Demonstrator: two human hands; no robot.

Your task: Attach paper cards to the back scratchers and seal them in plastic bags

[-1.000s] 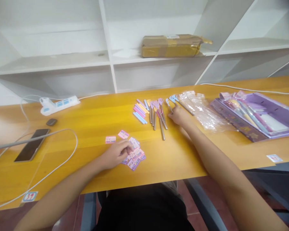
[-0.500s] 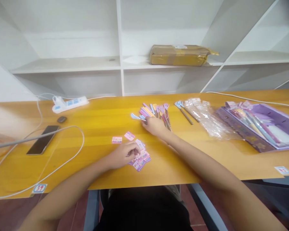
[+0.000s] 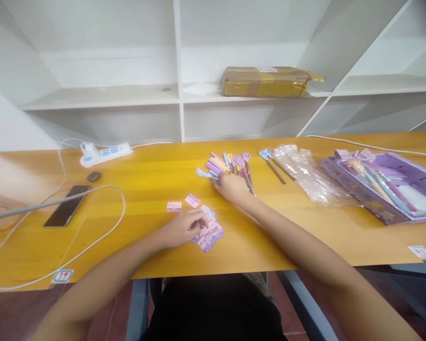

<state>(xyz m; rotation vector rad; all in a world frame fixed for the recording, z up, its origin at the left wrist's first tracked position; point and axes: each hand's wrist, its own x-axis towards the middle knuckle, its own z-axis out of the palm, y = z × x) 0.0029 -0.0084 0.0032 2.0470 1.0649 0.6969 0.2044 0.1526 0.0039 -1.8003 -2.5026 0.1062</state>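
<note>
My right hand (image 3: pixel 233 188) is closed on a light blue back scratcher (image 3: pixel 201 173), whose claw end sticks out to the left past my fingertips. Just beyond that hand lies a bunch of back scratchers (image 3: pixel 248 173) with pink, purple, yellow and blue parts and metal shafts, partly covered by it. My left hand (image 3: pixel 187 227) rests with curled fingers on the left side of a loose heap of small pink and purple printed cards (image 3: pixel 209 237). Whether it grips a card is hidden. Two single cards, one of them a pink card (image 3: pixel 173 206), lie behind it.
Two blue back scratchers (image 3: pixel 272 168) lie right of the bunch, beside clear plastic bags (image 3: pixel 308 177). A purple box (image 3: pixel 386 215) with packaged items stands at the right. On the left are a phone (image 3: pixel 66 206), a looped white cable (image 3: pixel 123 208) and a power strip (image 3: pixel 108 154).
The whole view has shifted slightly. Both hands keep nearly the same place and pose, the right one still on the light blue back scratcher.
</note>
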